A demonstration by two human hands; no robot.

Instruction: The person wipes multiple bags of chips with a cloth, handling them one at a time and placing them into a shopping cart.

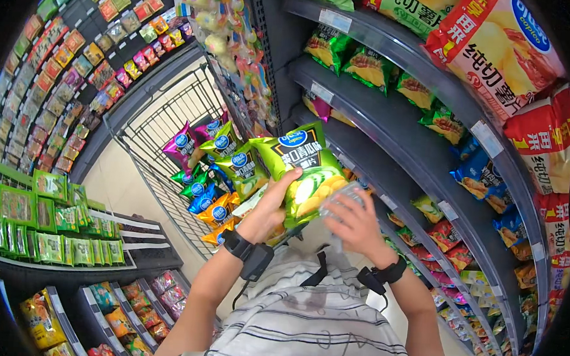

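My left hand [265, 207] grips a lime-green bag of Copico cucumber-flavoured potato chips [312, 172], its thumb across the front. At the bag's lower right, my right hand [355, 223] has its fingers around a translucent greyish piece [338, 200], perhaps plastic; blur hides what it is exactly. The bag is held above the near side of a wire shopping cart [148, 108]. Inside the cart lie several chip bags: purple bags [182, 147], lime-green bags [241, 162], a blue bag [203, 201] and orange bags [218, 213].
Shelves of chip bags [483, 176] curve along the right, with price labels on their edges [485, 137]. Hanging toys or candies [243, 55] line a rack beyond the cart. Snack racks [52, 98] fill the left, above a stand of green packets [51, 248].
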